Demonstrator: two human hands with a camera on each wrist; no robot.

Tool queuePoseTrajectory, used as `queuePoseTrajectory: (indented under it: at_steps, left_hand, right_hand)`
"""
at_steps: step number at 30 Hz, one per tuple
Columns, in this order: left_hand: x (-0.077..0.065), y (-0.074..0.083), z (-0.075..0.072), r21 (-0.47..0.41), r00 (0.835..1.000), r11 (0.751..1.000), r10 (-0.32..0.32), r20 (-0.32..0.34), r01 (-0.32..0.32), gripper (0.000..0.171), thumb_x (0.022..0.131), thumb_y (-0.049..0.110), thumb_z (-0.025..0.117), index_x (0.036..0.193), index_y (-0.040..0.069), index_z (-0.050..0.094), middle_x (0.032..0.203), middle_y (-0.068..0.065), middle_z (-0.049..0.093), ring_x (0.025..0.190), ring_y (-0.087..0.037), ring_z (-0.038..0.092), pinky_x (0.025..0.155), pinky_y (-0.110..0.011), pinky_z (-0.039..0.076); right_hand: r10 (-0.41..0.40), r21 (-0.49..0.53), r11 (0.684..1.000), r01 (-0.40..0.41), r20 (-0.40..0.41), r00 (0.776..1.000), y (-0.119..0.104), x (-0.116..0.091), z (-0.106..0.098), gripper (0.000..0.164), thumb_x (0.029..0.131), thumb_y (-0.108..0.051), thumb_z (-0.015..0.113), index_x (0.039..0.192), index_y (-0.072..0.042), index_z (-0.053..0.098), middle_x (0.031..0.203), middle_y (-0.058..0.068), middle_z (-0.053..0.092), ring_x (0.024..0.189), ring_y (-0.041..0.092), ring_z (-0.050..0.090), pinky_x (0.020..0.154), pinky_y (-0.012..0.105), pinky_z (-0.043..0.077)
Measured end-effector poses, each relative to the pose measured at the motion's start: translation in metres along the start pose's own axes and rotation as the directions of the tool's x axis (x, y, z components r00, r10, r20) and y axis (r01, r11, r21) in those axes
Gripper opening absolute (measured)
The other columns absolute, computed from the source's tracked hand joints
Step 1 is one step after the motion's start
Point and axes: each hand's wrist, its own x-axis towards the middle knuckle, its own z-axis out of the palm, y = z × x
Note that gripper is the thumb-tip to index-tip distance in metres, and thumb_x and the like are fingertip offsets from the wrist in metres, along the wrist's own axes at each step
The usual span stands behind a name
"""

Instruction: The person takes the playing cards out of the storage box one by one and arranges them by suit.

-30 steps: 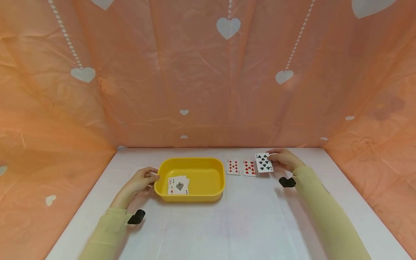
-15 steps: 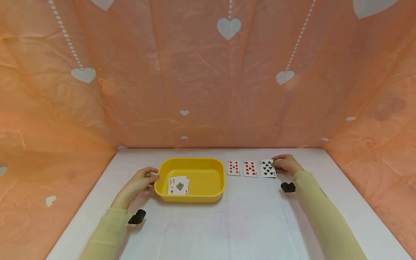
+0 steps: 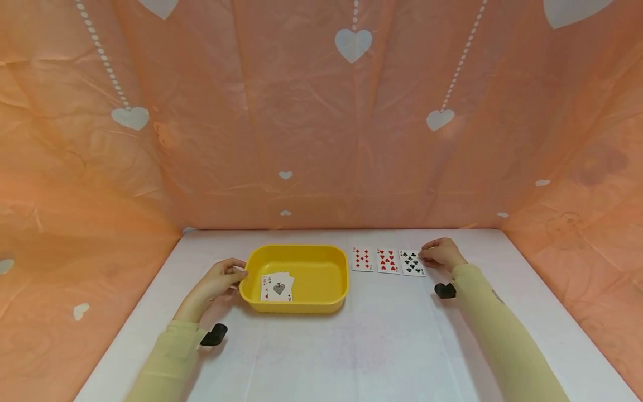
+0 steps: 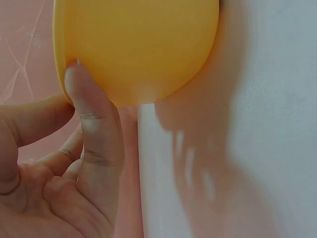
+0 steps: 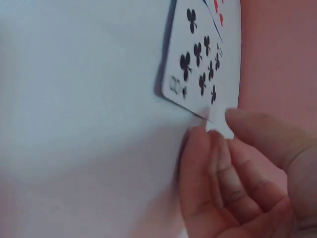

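Observation:
My left hand (image 3: 218, 282) pinches the left rim of a yellow plastic tray (image 3: 321, 273); the left wrist view has the thumb (image 4: 96, 121) over the wall and the fingers behind. Inside the tray lie several overlapping playing cards, the ace of spades (image 3: 279, 288) on top. Right of the tray a row of face-up cards runs along the table: a diamonds card (image 3: 363, 259), a hearts card (image 3: 388, 261) and the eight of clubs (image 3: 413, 263). My right hand (image 3: 444, 255) is at the right edge of the eight of clubs, thumb and fingers apart and fingertips close to its edge.
A white cloth covers the table (image 3: 361, 346). Orange sheeting (image 3: 321, 139) with white hearts rises at its back and both sides. A black wrist device (image 3: 445, 290) sits under the right sleeve, another black wrist device (image 3: 214, 335) by the left.
The right hand has lowered the eight of clubs from a raised tilt to the table, beside the hearts card, and shifted it slightly left. Its fingers have let go. The left hand keeps still.

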Motion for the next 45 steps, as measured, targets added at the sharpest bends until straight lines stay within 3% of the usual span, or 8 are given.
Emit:
queuePoseTrajectory:
  at_steps: [6,11,14,21,24,29,35,45]
  left_hand:
    - [-0.001,-0.002,-0.002,0.012,1.0,1.0,-0.011,-0.003,0.011,0.036,0.097,0.012,0.055,0.125,-0.008,0.045,0.094,-0.016,0.062,0.074,-0.019,0.059,0.065,-0.032,0.051]
    - [-0.001,-0.004,-0.003,0.007,1.0,1.0,-0.017,-0.009,0.017,0.036,0.097,0.012,0.056,0.126,-0.007,0.046,0.095,-0.016,0.062,0.075,-0.019,0.06,0.066,-0.032,0.052]
    - [0.0,-0.005,-0.002,0.018,1.0,1.0,-0.025,-0.011,0.025,0.037,0.097,0.014,0.056,0.127,-0.006,0.046,0.098,-0.018,0.061,0.077,-0.021,0.06,0.068,-0.033,0.051]
    - [0.001,-0.004,0.0,0.013,0.999,0.999,-0.031,-0.015,0.031,0.037,0.098,0.015,0.056,0.128,-0.005,0.047,0.097,-0.016,0.062,0.077,-0.02,0.06,0.07,-0.035,0.051]
    - [0.002,-0.005,-0.001,-0.015,1.0,1.0,-0.023,0.0,0.023,0.037,0.098,0.014,0.055,0.128,-0.006,0.045,0.097,-0.017,0.061,0.075,-0.019,0.059,0.067,-0.034,0.051]
    - [0.002,-0.007,0.0,-0.032,1.0,0.999,-0.003,0.001,0.003,0.036,0.098,0.012,0.055,0.126,-0.007,0.046,0.098,-0.02,0.062,0.074,-0.02,0.06,0.062,-0.031,0.05]
    - [0.002,-0.008,0.002,-0.037,1.0,0.999,-0.015,-0.005,0.015,0.033,0.097,0.013,0.056,0.124,-0.005,0.047,0.095,-0.016,0.063,0.071,-0.018,0.059,0.058,-0.028,0.047]
    - [0.001,-0.007,-0.004,-0.042,1.0,0.999,0.003,0.007,-0.003,0.034,0.098,0.013,0.054,0.125,-0.006,0.045,0.093,-0.015,0.063,0.073,-0.019,0.059,0.062,-0.031,0.049]
  right_hand:
    - [-0.069,-0.12,0.991,0.064,-0.03,0.997,-0.023,-0.005,-0.003,0.032,0.094,-0.007,0.057,0.116,0.016,0.053,0.092,0.021,0.065,0.079,0.024,0.064,0.073,0.036,0.056]
    - [-0.171,-0.025,0.984,0.175,0.11,0.979,-0.065,-0.005,0.008,0.045,0.1,-0.014,0.047,0.131,0.018,0.04,0.124,0.035,0.05,0.104,0.032,0.061,0.089,0.04,0.05]
    - [-0.225,0.06,0.974,0.217,0.203,0.953,-0.094,-0.006,0.024,0.047,0.1,-0.012,0.047,0.135,0.018,0.035,0.128,0.036,0.046,0.1,0.025,0.063,0.091,0.042,0.048]
    - [-0.288,0.128,0.958,0.258,0.403,0.869,-0.149,-0.017,0.077,0.046,0.1,-0.01,0.05,0.137,0.014,0.036,0.126,0.033,0.05,0.112,0.042,0.056,0.097,0.051,0.042]
    - [-0.282,0.131,0.959,0.25,0.475,0.833,-0.162,-0.023,0.104,0.047,0.098,-0.011,0.052,0.136,0.014,0.037,0.119,0.028,0.058,0.108,0.039,0.059,0.095,0.05,0.044]
    - [-0.23,0.106,0.972,0.208,0.575,0.785,-0.166,-0.026,0.152,0.042,0.097,-0.013,0.056,0.131,0.009,0.046,0.115,0.023,0.062,0.112,0.041,0.056,0.092,0.048,0.047]
    - [-0.161,0.047,0.984,0.171,0.64,0.751,-0.158,-0.023,0.199,0.039,0.096,-0.015,0.059,0.129,0.005,0.053,0.121,0.025,0.059,0.114,0.042,0.054,0.088,0.04,0.051]
    - [-0.112,-0.046,0.981,0.189,0.663,0.74,-0.143,-0.011,0.242,0.03,0.095,-0.006,0.055,0.117,0.013,0.058,0.114,0.029,0.061,0.108,0.04,0.059,0.093,0.045,0.047]
